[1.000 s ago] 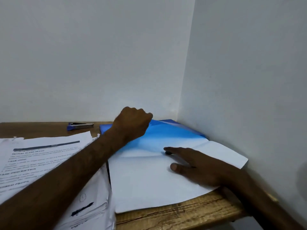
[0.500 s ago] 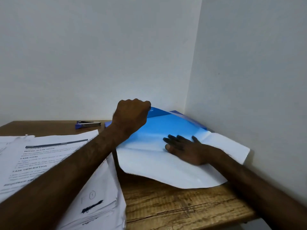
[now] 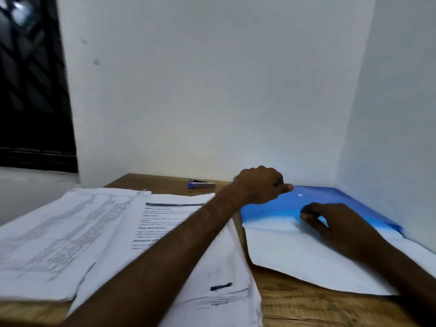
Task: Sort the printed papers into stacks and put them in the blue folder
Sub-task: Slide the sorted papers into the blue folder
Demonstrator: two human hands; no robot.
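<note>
Left hand [image 3: 259, 185] grip at blue folder [image 3: 309, 199] unclear, right hand [image 3: 337, 226] released on sheet [image 3: 292, 251]; stapler [image 3: 201, 184], printed papers [image 3: 94, 232] alongside.

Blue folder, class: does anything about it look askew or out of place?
Yes. The white sheets are only partly inside the blue folder; much of them sticks out on its near side.

Nothing could be read from where I stood: the printed lines on the white paper sheets [image 3: 165, 220] were blurred, and a faint circled handwritten mark there was illegible.
</note>
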